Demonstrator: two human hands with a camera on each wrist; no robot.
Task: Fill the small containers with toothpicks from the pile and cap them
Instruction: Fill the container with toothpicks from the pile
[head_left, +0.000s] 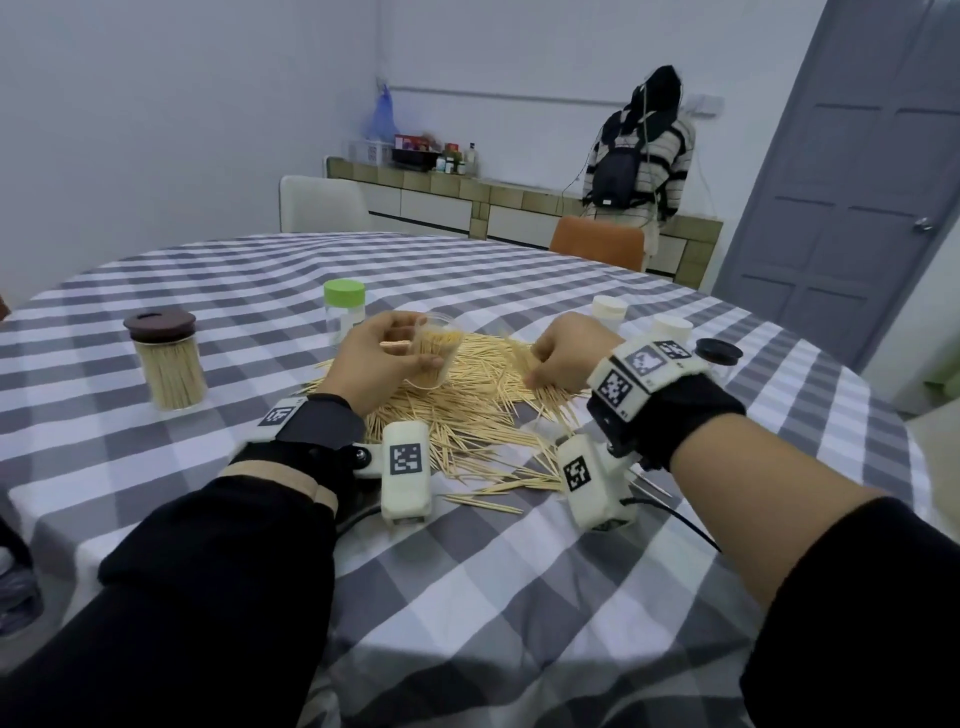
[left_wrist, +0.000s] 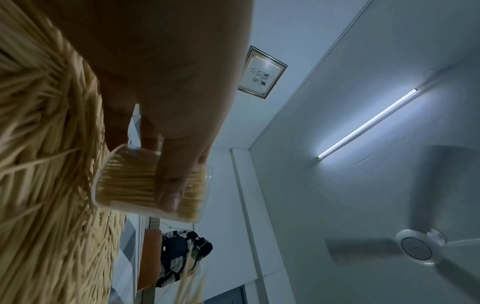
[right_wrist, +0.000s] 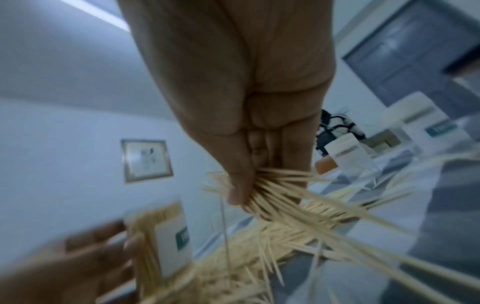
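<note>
Left hand (head_left: 382, 364) grips a clear plastic container (head_left: 434, 358) nearly full of toothpicks; right hand (head_left: 569, 358) pinches a bunch (right_wrist: 270, 191) from the mid-counter wooden toothpick pile (head_left: 467, 415).

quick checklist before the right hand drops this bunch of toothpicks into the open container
1. Left hand grips the open container: ok.
2. Container mouth uncapped: ok.
3. Room left in the container: cannot tell, already well filled.
4. Right hand pinches a toothpick bunch: ok.
5. Bunch aligned: not ok, splayed.
6. Bunch lifted free of the pile: not ok, hand is down at the pile.
</note>
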